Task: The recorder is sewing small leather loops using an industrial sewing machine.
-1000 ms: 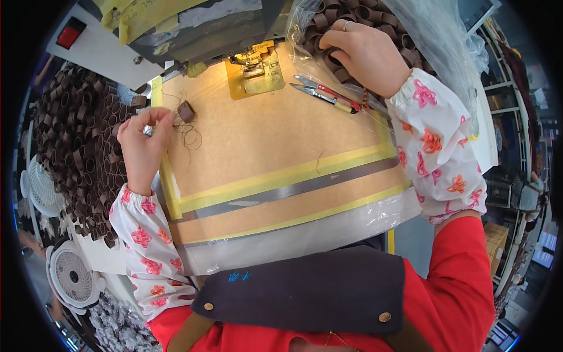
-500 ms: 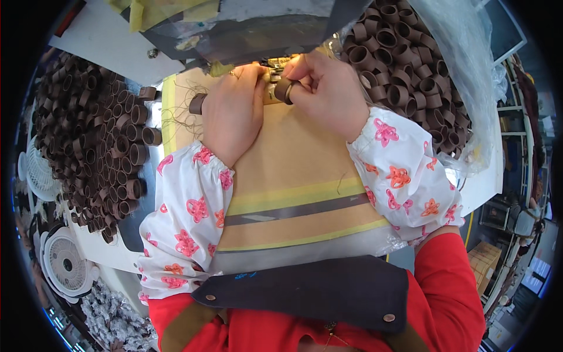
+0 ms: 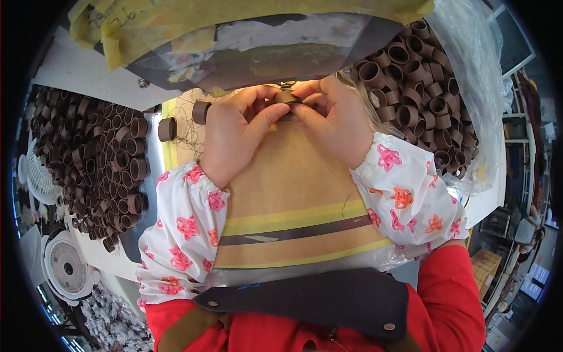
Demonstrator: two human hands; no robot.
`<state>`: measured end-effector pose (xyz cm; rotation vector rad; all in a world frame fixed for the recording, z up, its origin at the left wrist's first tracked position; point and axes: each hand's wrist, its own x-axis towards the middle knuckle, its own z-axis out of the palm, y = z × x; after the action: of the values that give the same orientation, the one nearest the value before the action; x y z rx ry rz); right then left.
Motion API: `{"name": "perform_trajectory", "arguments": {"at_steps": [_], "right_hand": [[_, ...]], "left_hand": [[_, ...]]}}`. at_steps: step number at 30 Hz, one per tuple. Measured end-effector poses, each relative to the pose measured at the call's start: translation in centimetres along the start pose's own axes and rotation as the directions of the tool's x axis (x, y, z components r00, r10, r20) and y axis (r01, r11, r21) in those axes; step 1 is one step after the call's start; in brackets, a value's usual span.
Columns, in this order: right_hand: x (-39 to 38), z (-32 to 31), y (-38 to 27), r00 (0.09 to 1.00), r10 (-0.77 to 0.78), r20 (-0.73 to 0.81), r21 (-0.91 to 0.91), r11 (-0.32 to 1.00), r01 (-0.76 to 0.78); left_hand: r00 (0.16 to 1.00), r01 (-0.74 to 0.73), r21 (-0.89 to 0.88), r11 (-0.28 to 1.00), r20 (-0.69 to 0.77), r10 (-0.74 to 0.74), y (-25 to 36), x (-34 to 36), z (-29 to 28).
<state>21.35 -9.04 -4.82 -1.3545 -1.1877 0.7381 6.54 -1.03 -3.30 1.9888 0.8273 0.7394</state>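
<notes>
Between my two hands is a short brown ring-shaped band [image 3: 285, 97], just under the front edge of a lit machine [image 3: 264, 50]. My left hand [image 3: 234, 124] pinches its left side with thumb and fingers. My right hand [image 3: 336, 120] pinches its right side. Fingertips cover part of the band, and the machine's cover hides its working parts. Left of my left hand, one loose brown band [image 3: 200, 112] lies by tangled dark threads [image 3: 189, 130]. Another loose band [image 3: 167, 129] sits on the yellow tape strip at the board's left edge.
A large heap of brown bands [image 3: 94, 158] covers the left side of the table. On the right, more bands [image 3: 410, 88] lie beside clear plastic sheeting [image 3: 475, 105]. A tan work board [image 3: 287, 182] spans the middle. White fans [image 3: 67, 264] stand at lower left.
My left hand has come onto the band that my right hand was holding up, so both now grip it. The view has tilted, showing more of the machine's cover. A loose band now sits on the tape.
</notes>
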Motion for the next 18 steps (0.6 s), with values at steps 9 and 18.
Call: {"name": "perform_trajectory", "arguments": {"at_steps": [9,18], "right_hand": [[0.5,-1.1,-0.3,0.940,-0.322,0.113,-0.387,0.857,0.340],[2.0,-1.3,-0.4,0.960,-0.255,0.116,-0.428,0.859,0.280]], "left_hand": [[0.998,0.059,0.139,0.989,-0.035,-0.055,0.2,0.5,0.4],[0.972,0.235,0.205,0.950,-0.034,-0.233,0.2,1.1,0.4]]}}
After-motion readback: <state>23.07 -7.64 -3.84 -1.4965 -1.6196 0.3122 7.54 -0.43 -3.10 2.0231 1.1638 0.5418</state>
